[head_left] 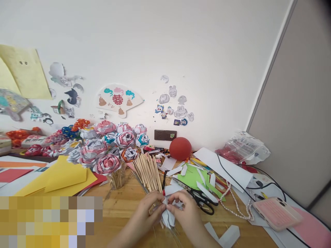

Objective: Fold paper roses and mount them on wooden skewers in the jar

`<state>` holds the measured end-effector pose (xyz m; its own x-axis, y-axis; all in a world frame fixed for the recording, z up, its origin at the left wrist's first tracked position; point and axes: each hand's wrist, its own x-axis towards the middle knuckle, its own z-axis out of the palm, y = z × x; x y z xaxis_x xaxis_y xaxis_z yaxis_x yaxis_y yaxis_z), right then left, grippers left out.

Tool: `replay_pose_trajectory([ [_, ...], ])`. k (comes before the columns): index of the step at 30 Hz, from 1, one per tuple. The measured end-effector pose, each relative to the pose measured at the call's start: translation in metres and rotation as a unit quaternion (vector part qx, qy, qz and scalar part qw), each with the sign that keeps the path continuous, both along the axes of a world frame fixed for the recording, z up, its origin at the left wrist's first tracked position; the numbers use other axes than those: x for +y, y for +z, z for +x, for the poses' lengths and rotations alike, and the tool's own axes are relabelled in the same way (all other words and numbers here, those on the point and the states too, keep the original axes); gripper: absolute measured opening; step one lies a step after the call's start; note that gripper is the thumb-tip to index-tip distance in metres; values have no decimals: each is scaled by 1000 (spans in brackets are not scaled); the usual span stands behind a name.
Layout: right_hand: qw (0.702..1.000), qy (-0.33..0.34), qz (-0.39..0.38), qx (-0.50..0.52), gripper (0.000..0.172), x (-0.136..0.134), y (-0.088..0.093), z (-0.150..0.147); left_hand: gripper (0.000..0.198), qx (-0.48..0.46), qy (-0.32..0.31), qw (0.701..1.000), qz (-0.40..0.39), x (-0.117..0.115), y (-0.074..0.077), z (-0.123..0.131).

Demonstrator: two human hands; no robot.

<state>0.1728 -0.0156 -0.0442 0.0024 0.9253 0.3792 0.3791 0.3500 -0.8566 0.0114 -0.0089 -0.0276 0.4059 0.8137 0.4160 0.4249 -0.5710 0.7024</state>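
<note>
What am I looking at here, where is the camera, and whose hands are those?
There is no machine: one camera worn on a person's head looks forward and down at their own bare hands. The left hand and right hand together pinch a small folded white paper piece over a wooden table. Behind them are a bundle of thin wooden sticks and a bunch of pink-and-white paper roses. Black-handled scissors lie right of the hands, a pink-cased phone farther right.

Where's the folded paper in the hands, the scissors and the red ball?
folded paper [168,217], head view, lower part below the fingers.
scissors [194,194], head view, where blades meet black handles.
red ball [180,148], head view, middle of its front.
</note>
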Motion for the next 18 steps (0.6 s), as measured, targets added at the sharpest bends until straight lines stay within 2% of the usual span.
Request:
replay_pose_trajectory([
  [3, 998, 3, -50, 30, 7, 3, -4, -1, 12, -11, 20, 998, -53, 2, -1, 3],
  [6, 997, 7, -66, 28, 5, 4, -7, -1, 14, -17, 14, 996, -85, 4, -4, 5],
  [9, 999, -2, -34, -4, 5, 3, -8, 0, 15, -13, 2, 996, -83, 5, -7, 4],
  [12, 999, 25, 7, -35, 5, 3, -7, 3, 16, 5, 5, 998, -65, 5, -7, 4],
  [18, 995, 36, 19, -91, 11, 5, -7, 2, 14, 40, 31, 997, -55, 4, -5, 6],
])
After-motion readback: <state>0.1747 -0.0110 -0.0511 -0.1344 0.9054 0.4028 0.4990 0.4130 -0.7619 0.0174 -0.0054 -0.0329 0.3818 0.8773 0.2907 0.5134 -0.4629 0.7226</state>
